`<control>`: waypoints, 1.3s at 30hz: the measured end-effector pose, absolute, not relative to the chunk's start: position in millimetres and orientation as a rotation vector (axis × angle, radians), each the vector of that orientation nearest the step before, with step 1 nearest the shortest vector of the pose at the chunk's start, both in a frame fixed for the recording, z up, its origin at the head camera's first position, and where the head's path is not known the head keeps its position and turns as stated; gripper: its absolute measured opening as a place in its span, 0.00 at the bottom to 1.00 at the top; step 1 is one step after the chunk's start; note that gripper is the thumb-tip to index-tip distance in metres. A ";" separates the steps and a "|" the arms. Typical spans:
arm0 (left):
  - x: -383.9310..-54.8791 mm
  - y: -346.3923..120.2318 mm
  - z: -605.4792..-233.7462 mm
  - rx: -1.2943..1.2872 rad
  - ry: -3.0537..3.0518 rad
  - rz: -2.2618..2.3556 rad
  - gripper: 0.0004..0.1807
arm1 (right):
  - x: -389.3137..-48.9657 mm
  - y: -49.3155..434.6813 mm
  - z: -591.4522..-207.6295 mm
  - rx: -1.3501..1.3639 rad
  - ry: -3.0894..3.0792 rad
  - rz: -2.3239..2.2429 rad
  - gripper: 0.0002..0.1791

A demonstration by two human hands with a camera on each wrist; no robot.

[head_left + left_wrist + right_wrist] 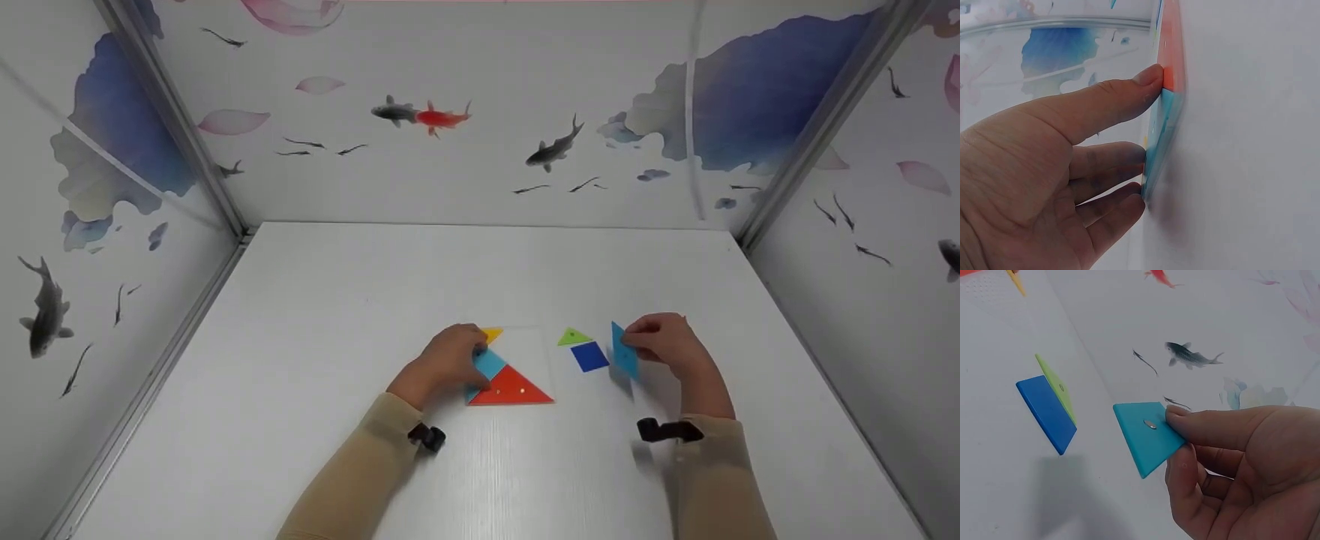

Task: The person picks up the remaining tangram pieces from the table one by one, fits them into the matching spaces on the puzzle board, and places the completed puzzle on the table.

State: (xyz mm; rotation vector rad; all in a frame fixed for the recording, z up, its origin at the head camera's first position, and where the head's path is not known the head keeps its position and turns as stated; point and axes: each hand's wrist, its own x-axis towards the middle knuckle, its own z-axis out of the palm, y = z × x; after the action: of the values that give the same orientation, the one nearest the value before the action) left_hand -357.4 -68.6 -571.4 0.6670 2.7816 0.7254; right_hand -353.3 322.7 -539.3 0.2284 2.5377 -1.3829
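My right hand (664, 345) pinches a light-blue tangram piece (1145, 436) between thumb and fingers. The piece is raised above the table and tilted, a small metal dot on its face; my fingers cover one end. My left hand (450, 358) rests at the left side of a flat white square tray (529, 346). Its thumb and fingertips touch the pieces there, fingers only slightly bent. In the tray lie a red triangle (517, 388), another light-blue piece (490, 364) and a yellow piece (492, 334), the last two partly hidden by my left hand.
A green triangle (574, 337) and a dark-blue square (589, 357) lie close together on the white table (480, 472), between the tray and my right hand. Printed panels (465, 180) with fish and petals wall the table at back and sides.
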 end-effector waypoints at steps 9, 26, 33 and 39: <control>-356.9 -69.6 -572.3 0.710 2.801 0.730 0.26 | -354.3 313.4 -537.8 0.217 2.519 -1.400 0.15; -355.8 -68.3 -570.3 0.677 2.796 0.718 0.29 | -353.4 307.9 -537.8 0.174 2.508 -1.394 0.16; -355.8 -67.8 -571.0 0.653 2.786 0.727 0.29 | -354.9 307.0 -541.1 0.162 2.496 -1.411 0.15; -357.2 -68.3 -572.5 0.695 2.806 0.715 0.25 | -356.2 306.6 -541.6 0.119 2.483 -1.443 0.12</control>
State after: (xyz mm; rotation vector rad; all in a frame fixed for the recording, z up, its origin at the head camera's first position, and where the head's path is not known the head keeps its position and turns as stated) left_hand -357.2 -68.3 -572.5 0.6949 2.8061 0.7146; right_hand -356.2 306.6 -541.6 0.1189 2.4831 -1.4434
